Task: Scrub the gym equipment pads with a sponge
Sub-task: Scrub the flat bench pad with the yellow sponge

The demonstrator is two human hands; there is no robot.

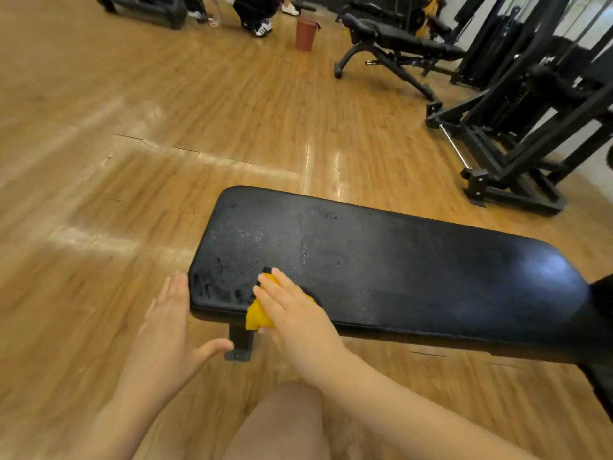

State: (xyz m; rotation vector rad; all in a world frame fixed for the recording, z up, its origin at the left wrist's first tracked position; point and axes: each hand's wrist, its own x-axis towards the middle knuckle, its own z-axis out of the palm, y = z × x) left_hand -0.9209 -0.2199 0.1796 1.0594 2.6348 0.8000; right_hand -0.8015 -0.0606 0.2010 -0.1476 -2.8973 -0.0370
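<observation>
A long black bench pad lies across the middle of the view, wet and streaked at its left end. My right hand presses a yellow sponge with a dark scrubbing side onto the pad's near left edge; part of the sponge hangs over the edge. My left hand is flat with fingers apart, just left of the pad's end, and holds nothing. Whether it touches the pad I cannot tell.
The bench's black leg stands on the wooden floor below the sponge. My knee is at the bottom. A black adjustable bench and weight machine stand far right. A brown bin and a person's feet are at the back.
</observation>
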